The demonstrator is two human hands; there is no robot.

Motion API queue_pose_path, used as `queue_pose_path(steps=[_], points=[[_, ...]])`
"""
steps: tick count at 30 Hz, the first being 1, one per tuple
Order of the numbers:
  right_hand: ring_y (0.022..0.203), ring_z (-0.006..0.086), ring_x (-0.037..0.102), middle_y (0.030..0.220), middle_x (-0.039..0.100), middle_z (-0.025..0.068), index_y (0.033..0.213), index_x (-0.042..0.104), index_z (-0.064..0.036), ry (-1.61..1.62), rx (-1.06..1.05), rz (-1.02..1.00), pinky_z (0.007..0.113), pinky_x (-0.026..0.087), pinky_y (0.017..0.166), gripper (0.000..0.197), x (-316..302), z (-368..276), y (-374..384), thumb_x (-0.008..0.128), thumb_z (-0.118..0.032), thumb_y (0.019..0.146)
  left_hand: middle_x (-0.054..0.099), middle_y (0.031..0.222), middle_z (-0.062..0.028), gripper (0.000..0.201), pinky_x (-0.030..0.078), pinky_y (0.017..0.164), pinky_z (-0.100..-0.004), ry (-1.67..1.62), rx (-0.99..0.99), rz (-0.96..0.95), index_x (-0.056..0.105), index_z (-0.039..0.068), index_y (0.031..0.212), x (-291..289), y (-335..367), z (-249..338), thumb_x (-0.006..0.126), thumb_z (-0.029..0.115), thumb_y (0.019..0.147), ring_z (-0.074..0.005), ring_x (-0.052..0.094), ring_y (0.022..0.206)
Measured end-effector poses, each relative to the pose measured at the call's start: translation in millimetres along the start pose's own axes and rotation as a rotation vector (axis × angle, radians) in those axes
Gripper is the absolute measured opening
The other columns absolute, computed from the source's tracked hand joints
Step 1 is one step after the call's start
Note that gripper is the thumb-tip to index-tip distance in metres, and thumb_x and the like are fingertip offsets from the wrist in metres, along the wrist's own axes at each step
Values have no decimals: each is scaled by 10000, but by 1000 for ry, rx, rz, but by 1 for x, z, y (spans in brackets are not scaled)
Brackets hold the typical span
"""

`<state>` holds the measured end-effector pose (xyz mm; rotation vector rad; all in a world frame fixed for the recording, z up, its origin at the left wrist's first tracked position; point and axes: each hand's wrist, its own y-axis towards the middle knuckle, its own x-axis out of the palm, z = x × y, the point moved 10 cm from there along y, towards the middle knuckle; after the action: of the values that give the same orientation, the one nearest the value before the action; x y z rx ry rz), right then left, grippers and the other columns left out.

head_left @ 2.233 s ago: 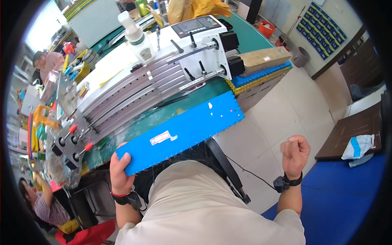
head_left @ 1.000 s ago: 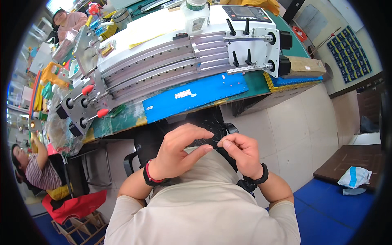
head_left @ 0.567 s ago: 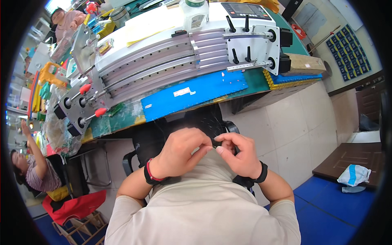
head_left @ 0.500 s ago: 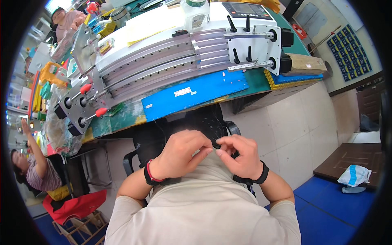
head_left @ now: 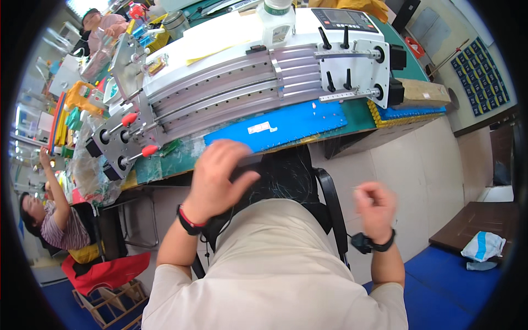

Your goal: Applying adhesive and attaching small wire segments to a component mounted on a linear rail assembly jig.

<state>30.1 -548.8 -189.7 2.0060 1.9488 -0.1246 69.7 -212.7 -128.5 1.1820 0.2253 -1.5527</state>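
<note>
My left hand (head_left: 219,179) hovers in front of the table edge, just below a blue mat (head_left: 297,124), its thumb spread from the fingers; nothing shows in it. Off to the right, over the floor, my right hand (head_left: 377,209) has its fingers curled together, slightly blurred. Whatever it pinches, if anything, is too fine to name. Thin pale threads (head_left: 289,179) lie scattered over the black cloth on my lap. Beyond the mat stands a machine with aluminium rails (head_left: 220,93), red-tipped knobs (head_left: 149,150) at its left end and black levers (head_left: 345,37) at its right.
A white bottle (head_left: 276,25) stands behind the rails, near a control panel (head_left: 344,19). A cardboard box (head_left: 421,94) is at the table's right end. A chair armrest (head_left: 330,209) rises between my hands. Another person (head_left: 60,220) sits at far left, a second (head_left: 102,27) beyond.
My hands were close together with fingertips nearly touching; they have parted. The left moved up and left and opened, the right moved out to the right. The view has shifted slightly.
</note>
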Motion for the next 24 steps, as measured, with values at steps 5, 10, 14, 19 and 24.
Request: queue_pose_path(steps=[5, 10, 14, 19, 24], points=[[590, 40, 460, 742, 551, -21, 1002, 629, -42, 115, 87, 298, 207, 357, 532, 68, -104, 17, 1, 605, -68, 1060, 581, 1455, -190, 866, 449, 1124, -499, 249, -126, -146, 592, 48, 1427, -11, -8, -57, 967, 185, 660, -418, 533, 1344], [598, 43, 431, 784, 550, -20, 1022, 629, -41, 253, 32, 366, 210, 327, 543, 59, -132, 19, -3, 614, -78, 1065, 537, 1451, -188, 960, 434, 1139, -494, 247, -120, -293, 570, 100, 1470, 2, -15, -77, 987, 196, 611, -415, 505, 1349], [599, 44, 430, 790, 552, -21, 1023, 630, -43, 278, 24, 372, 209, 328, 542, 61, -131, 20, 0, 620, -84, 1066, 547, 1359, -184, 957, 456, 1118, -489, 110, -153, -316, 572, 103, 1462, 4, -13, -72, 988, 172, 604, -416, 515, 1301], [582, 46, 433, 763, 573, -4, 1005, 641, -24, 292, 22, 412, 216, 339, 538, 62, -136, 20, 2, 619, -65, 1046, 530, 1390, -198, 1000, 512, 1070, -484, 1, -277, -397, 499, 99, 1527, -1, -11, -58, 957, 133, 638, -428, 561, 1259], [595, 47, 440, 769, 565, -14, 1003, 638, -33, 275, 9, 425, 214, 338, 542, 74, -147, 17, -3, 621, -83, 1055, 583, 1307, -207, 1011, 549, 960, -470, 67, -226, -465, 474, 72, 1550, -3, -8, -39, 945, 226, 669, -437, 597, 1185]])
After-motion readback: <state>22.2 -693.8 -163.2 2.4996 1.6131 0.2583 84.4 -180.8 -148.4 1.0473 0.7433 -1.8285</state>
